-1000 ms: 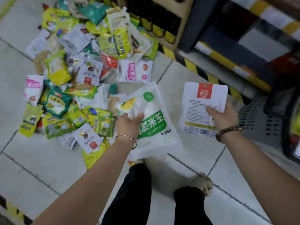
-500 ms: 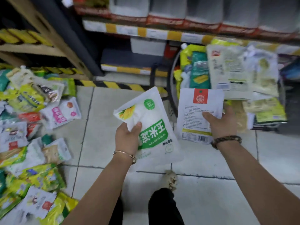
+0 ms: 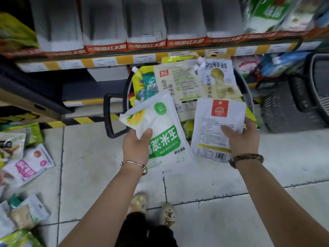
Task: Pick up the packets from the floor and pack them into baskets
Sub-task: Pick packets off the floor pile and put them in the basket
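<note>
My left hand grips a white packet with a green label and a corn picture. My right hand holds a flat white packet with a red square logo by its right edge. Both packets hang over the near rim of a grey basket with a black handle. The basket is heaped with several packets, among them a cream one and a white spouted one. More packets lie scattered on the tiled floor at the left.
A shelf with yellow-and-white price strips and grey-and-red boxes runs across the top. A second grey basket stands at the right against the shelf. My two shoes stand on the tiles below my arms.
The view has swung right, from the packet pile to the basket. Both hands have carried their packets up to the basket's near rim. The floor pile now lies at the left edge.
</note>
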Motion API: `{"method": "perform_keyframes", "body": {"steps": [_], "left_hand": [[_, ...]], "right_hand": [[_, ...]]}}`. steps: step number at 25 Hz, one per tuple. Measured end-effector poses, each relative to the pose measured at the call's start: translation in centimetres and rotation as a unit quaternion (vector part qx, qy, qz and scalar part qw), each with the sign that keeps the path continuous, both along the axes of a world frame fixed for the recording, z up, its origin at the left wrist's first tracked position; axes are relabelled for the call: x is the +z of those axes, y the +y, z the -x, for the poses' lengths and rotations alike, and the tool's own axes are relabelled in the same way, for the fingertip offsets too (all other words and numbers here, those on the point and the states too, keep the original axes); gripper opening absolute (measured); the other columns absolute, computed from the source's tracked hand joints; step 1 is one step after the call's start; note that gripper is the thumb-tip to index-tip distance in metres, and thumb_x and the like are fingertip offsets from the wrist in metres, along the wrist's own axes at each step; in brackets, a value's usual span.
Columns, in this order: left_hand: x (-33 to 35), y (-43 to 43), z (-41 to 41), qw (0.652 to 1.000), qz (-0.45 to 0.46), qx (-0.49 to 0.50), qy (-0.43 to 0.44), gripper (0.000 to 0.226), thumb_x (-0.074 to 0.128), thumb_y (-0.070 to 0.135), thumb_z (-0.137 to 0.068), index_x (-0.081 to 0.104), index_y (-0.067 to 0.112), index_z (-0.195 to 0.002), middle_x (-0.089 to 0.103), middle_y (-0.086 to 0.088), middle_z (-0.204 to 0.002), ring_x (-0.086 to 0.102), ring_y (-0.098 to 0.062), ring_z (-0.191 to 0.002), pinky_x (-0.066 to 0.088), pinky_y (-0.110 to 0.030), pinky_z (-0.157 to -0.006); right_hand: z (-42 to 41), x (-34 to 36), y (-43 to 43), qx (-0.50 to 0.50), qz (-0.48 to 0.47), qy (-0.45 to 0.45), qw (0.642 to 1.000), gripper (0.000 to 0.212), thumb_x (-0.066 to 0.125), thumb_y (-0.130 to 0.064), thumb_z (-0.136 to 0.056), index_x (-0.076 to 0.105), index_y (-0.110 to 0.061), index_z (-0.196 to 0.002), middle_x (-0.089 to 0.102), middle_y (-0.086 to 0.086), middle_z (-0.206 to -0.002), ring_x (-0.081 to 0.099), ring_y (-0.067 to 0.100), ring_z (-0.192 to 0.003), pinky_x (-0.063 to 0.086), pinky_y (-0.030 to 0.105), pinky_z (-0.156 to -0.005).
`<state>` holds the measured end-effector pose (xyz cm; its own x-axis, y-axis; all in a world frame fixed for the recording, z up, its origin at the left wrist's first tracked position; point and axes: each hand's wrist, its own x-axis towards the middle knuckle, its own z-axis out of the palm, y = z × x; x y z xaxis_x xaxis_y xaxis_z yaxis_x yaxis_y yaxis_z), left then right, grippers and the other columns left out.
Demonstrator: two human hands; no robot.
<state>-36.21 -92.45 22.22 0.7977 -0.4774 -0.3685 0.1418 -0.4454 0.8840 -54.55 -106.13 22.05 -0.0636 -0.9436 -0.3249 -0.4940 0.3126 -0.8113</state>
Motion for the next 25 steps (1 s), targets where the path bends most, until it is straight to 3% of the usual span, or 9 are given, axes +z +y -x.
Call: {"method": "perform_keyframes", "body": {"steps": [7, 11, 14, 15, 18, 21, 23, 25], "left_hand": [[0.5, -9.5, -2.5, 0.999, 0.005, -0.047, 0.008, 0.004, 0.057, 0.016, -0.092, 0.055, 0.015, -0.089, 0.057, 0.011, -0.083, 0.054, -0.006, -0.077, 0.036, -0.017, -0.071], [0.6, -14.8, -4.1, 0.995, -0.033, -0.090, -0.003, 0.010, 0.056, 0.021, -0.093, 0.056, 0.012, -0.093, 0.055, 0.005, -0.089, 0.052, -0.019, -0.094, 0.034, -0.022, -0.067], [-0.4, -17.2, -5.1, 0.987, -0.098, -0.126, -0.019, 0.042, 0.055, 0.027, -0.093, 0.052, -0.005, -0.120, 0.056, -0.018, -0.122, 0.048, -0.031, -0.116, 0.027, -0.026, -0.070], [-0.9, -17.5, -5.3, 0.987, -0.108, -0.120, -0.009, 0.049, 0.055, 0.028, -0.093, 0.048, -0.008, -0.126, 0.053, -0.018, -0.128, 0.047, -0.030, -0.121, 0.028, -0.025, -0.073], [-3.1, -17.8, -5.8, 0.991, -0.112, -0.070, 0.023, 0.055, 0.060, 0.034, -0.089, 0.050, -0.007, -0.124, 0.058, -0.010, -0.121, 0.052, -0.030, -0.117, 0.037, -0.029, -0.081], [-4.6, -17.3, -5.5, 0.992, -0.124, -0.004, 0.032, 0.062, 0.070, 0.031, -0.081, 0.042, 0.001, -0.128, 0.055, -0.009, -0.117, 0.054, -0.030, -0.115, 0.042, -0.031, -0.087], [-4.9, -17.0, -4.9, 0.991, -0.119, -0.013, -0.060, 0.077, 0.074, 0.034, -0.076, 0.034, 0.005, -0.136, 0.043, -0.012, -0.134, 0.044, -0.033, -0.125, 0.040, -0.038, -0.100], [-5.1, -16.6, -4.3, 0.934, -0.196, -0.130, -0.270, 0.078, 0.058, 0.049, -0.083, 0.029, 0.008, -0.143, 0.025, -0.019, -0.149, 0.026, -0.037, -0.137, 0.026, -0.047, -0.110]], "right_hand": [[-1.6, 0.1, -8.8, -0.030, 0.022, 0.010, 0.999, 0.046, 0.069, -0.012, -0.081, 0.052, -0.008, -0.122, 0.060, 0.004, -0.114, 0.058, 0.019, -0.097, 0.045, 0.031, -0.077], [-5.0, -0.3, -13.8, -0.009, 0.045, 0.037, 0.998, 0.049, 0.069, -0.015, -0.081, 0.051, -0.008, -0.125, 0.061, 0.006, -0.118, 0.059, 0.019, -0.098, 0.046, 0.031, -0.077], [-6.5, -1.2, -15.8, -0.016, 0.041, 0.069, 0.997, 0.051, 0.068, -0.019, -0.081, 0.049, -0.013, -0.128, 0.061, 0.003, -0.119, 0.060, 0.019, -0.098, 0.046, 0.029, -0.076], [-6.7, -1.7, -16.2, -0.016, 0.036, 0.081, 0.996, 0.050, 0.068, -0.021, -0.082, 0.049, -0.014, -0.127, 0.062, 0.004, -0.118, 0.061, 0.021, -0.099, 0.046, 0.029, -0.074], [-7.0, -3.4, -17.1, 0.005, 0.007, 0.146, 0.989, 0.050, 0.063, -0.024, -0.084, 0.047, -0.016, -0.131, 0.062, 0.007, -0.120, 0.060, 0.028, -0.103, 0.047, 0.034, -0.075], [-7.3, -5.2, -17.3, 0.096, -0.027, 0.233, 0.967, 0.058, 0.057, -0.025, -0.088, 0.035, -0.015, -0.141, 0.048, 0.011, -0.137, 0.048, 0.031, -0.121, 0.045, 0.043, -0.090], [-7.7, -5.9, -17.3, 0.138, 0.009, 0.254, 0.957, 0.059, 0.056, -0.025, -0.089, 0.034, -0.013, -0.142, 0.036, 0.014, -0.144, 0.037, 0.032, -0.129, 0.040, 0.046, -0.099], [-8.4, -6.2, -16.9, 0.204, 0.058, 0.267, 0.940, 0.059, 0.055, -0.032, -0.090, 0.034, -0.015, -0.143, 0.027, 0.014, -0.149, 0.029, 0.032, -0.135, 0.031, 0.047, -0.107]]}}
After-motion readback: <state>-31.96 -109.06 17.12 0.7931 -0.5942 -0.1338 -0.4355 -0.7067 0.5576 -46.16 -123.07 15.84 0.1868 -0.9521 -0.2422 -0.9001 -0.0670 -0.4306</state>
